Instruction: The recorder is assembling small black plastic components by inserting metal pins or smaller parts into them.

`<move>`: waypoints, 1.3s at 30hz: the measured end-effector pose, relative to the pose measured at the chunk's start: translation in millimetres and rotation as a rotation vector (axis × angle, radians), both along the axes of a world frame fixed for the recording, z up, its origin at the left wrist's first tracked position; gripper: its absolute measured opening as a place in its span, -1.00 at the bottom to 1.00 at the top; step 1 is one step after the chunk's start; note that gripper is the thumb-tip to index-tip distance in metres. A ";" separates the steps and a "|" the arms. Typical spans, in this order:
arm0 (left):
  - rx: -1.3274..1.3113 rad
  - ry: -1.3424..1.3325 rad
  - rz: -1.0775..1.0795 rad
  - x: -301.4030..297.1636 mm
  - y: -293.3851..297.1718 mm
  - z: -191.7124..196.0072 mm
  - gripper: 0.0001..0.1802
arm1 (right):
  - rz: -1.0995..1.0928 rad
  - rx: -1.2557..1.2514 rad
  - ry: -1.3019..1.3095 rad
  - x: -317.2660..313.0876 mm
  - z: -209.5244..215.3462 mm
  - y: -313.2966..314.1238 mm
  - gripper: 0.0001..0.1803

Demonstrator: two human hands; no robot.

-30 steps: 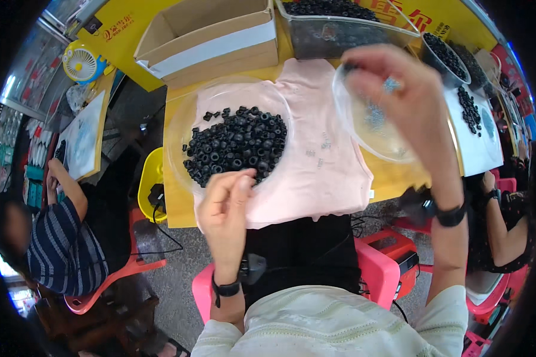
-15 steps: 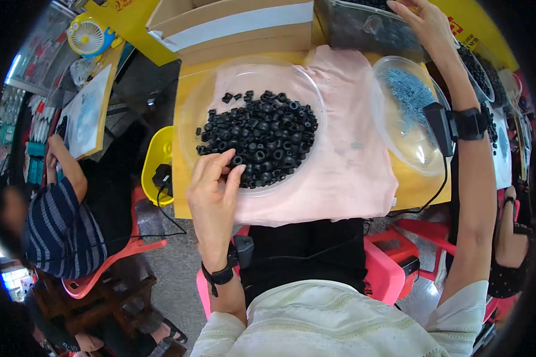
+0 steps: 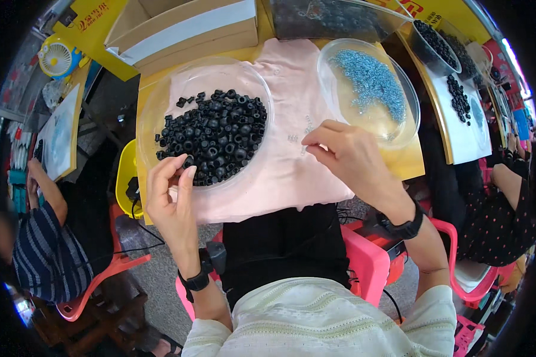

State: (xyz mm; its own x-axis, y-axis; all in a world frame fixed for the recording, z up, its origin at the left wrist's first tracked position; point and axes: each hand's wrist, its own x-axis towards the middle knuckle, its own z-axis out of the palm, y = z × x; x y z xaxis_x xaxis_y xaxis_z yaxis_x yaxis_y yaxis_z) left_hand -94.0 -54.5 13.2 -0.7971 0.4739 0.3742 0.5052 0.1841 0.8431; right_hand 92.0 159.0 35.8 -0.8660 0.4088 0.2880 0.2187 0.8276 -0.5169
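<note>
My left hand (image 3: 173,189) rests at the near edge of a round clear tray (image 3: 267,128). Its thumb and forefinger close around a small black ring-shaped part (image 3: 188,161). Many similar black parts (image 3: 220,134) are heaped in the tray. On the right, my right hand (image 3: 357,163) hovers over a pink cloth (image 3: 280,190) with fingertips pinched; what they hold, if anything, is too small to make out. Beside those fingertips lie several tiny clear or silvery pieces (image 3: 301,134). A second clear round tray (image 3: 327,98) holds small bluish pieces (image 3: 372,86).
An open cardboard box (image 3: 190,35) and a clear bin (image 3: 339,21) stand at the table's back. A yellow basket (image 3: 125,184) sits left of the table. People work at tables on both sides; containers of black parts (image 3: 438,47) are at the right.
My right hand has come down from the clear bin to the pink cloth, its fingers now pinched. The view has swung right; my left hand stays at the tray's near edge.
</note>
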 end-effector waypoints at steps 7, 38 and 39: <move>0.503 -0.903 -0.402 47.3 -5.3 6.1 -0.77 | 0.083 0.200 -0.082 5.5 -18.9 -5.4 -0.88; 0.465 -1.035 -0.557 106.0 10.1 4.1 -0.61 | 0.051 -1.036 0.125 40.2 33.9 -32.1 -0.85; 0.482 -1.060 -0.566 107.5 12.5 6.8 -0.59 | 0.071 -1.056 0.136 44.2 37.7 -36.5 -0.85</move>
State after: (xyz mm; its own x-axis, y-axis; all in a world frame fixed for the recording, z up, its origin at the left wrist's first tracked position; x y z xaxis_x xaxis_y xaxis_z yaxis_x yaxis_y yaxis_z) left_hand 13.5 -42.0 20.0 -0.5424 0.8356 -0.0867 -0.5386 -0.2667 0.7992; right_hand 136.2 122.5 73.5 -0.8850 0.4576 -0.0860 0.0735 -0.0451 -0.9963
